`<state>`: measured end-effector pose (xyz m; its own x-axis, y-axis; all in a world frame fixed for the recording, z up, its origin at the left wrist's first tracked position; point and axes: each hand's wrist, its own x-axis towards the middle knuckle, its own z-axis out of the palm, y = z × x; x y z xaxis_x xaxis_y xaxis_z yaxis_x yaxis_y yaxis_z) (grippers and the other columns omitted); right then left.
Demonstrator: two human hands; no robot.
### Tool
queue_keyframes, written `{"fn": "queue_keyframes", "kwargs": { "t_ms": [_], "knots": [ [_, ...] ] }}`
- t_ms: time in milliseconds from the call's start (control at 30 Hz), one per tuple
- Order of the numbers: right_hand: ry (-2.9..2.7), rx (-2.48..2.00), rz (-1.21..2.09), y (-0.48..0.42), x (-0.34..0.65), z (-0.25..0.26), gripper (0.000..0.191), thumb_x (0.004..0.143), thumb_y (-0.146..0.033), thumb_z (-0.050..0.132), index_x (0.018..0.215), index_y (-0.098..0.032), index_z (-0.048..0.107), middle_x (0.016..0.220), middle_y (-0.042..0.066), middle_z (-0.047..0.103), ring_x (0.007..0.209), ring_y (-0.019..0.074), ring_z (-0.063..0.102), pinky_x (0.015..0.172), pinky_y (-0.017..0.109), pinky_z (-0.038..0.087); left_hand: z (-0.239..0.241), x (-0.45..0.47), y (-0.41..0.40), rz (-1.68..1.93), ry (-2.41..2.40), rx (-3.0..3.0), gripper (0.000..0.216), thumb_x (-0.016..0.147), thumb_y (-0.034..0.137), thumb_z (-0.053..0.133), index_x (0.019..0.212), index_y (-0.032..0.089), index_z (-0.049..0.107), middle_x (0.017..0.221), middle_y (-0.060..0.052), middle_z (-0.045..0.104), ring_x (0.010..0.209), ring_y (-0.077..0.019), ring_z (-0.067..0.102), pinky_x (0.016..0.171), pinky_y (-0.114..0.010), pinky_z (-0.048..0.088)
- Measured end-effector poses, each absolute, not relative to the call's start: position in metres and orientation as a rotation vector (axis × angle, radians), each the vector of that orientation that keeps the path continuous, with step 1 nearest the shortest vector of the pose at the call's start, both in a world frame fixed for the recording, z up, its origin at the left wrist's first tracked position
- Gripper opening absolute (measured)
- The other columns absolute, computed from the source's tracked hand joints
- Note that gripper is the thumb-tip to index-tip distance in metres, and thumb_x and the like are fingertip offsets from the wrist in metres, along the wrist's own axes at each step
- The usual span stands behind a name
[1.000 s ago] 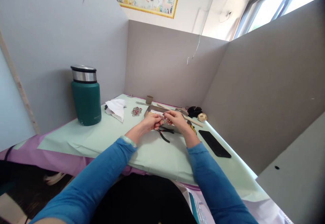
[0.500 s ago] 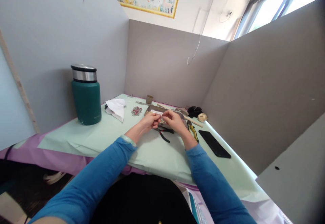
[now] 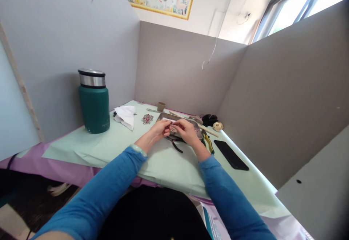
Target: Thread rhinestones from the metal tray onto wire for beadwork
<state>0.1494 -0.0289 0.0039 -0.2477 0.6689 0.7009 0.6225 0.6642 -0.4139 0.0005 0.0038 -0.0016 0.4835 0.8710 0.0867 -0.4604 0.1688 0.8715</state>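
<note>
My left hand [image 3: 161, 130] and my right hand [image 3: 185, 129] meet with pinched fingertips over the near side of a metal tray [image 3: 198, 131]. Whatever lies between the fingers is too small to make out. Small pieces and something white show inside the tray, partly covered by my hands. Just below the hands, dark pliers [image 3: 177, 147] lie on the table, their upper part hidden under my right hand. Right of my right wrist rest yellow-and-black pliers [image 3: 208, 142]. A cluster of red and silver beads or jewellery [image 3: 147, 119] sits to the left of the tray.
A tall green flask [image 3: 94, 104] stands at the left beside a white tissue [image 3: 125, 116]. A black phone-like slab [image 3: 231, 155] lies at the right. Behind the tray are a small brown cup [image 3: 161, 106], a wooden stick [image 3: 208, 130] and a pale round ball [image 3: 217, 126]. Grey partitions enclose the table.
The fingertips have shifted slightly, and the right hand sits a little lower and flatter. The whole view has moved a few pixels; the objects on the table lie as before.
</note>
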Motion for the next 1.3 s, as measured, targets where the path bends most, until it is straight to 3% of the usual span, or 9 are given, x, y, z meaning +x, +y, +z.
{"fn": "queue_keyframes", "kwargs": {
  "t_ms": [367, 833, 1100, 1300],
  "knots": [
    [-1.688, -1.075, 0.405, -0.0214, 0.1533, 0.0026, 0.021, 0.078, -0.037, 0.05, 0.079, -0.018, 0.059, 0.057, -0.002, 0.053, 0.052, 0.0118, 0.049, 0.053, 0.023, 0.04, -0.0046, 0.0008, 0.0073, 0.976, 0.432, 1.08, 0.015, 0.082, 0.016, 0.053, 0.068, 0.011, 0.05, 0.054, 0.002, 0.046, 0.037, -0.0012, 0.033, 0.033, -0.012, 0.025],
    [-1.687, -1.058, 0.421, -0.0235, 0.1525, 0.0044, 0.02, 0.077, -0.036, 0.051, 0.077, -0.017, 0.06, 0.056, -0.003, 0.052, 0.05, 0.011, 0.047, 0.051, 0.022, 0.038, -0.0024, -0.0017, 0.0047, 0.958, 0.462, 1.095, 0.011, 0.08, 0.019, 0.057, 0.074, 0.009, 0.056, 0.055, 0.001, 0.047, 0.039, -0.0025, 0.036, 0.035, -0.014, 0.028],
    [-1.701, -1.061, 0.081, -0.0233, 0.1517, 0.0021, 0.019, 0.079, -0.034, 0.052, 0.074, -0.018, 0.061, 0.069, 0.001, 0.06, 0.062, 0.0143, 0.051, 0.062, 0.025, 0.04, -0.0072, 0.0005, 0.0064, 1.042, 0.614, 1.35, 0.016, 0.075, 0.025, 0.059, 0.076, 0.008, 0.06, 0.055, 0.002, 0.045, 0.038, -0.0025, 0.032, 0.036, -0.017, 0.022],
    [-1.765, -1.07, -0.189, -0.0277, 0.1522, 0.0052, 0.014, 0.079, -0.03, 0.056, 0.072, -0.019, 0.061, 0.074, 0.002, 0.056, 0.067, 0.0147, 0.05, 0.065, 0.027, 0.038, -0.0011, -0.0003, 0.0005, 1.087, 0.938, 1.904, 0.026, 0.077, 0.025, 0.048, 0.055, 0.014, 0.054, 0.045, 0.004, 0.043, 0.042, -0.0073, 0.037, 0.045, -0.021, 0.029]
  ]
}}
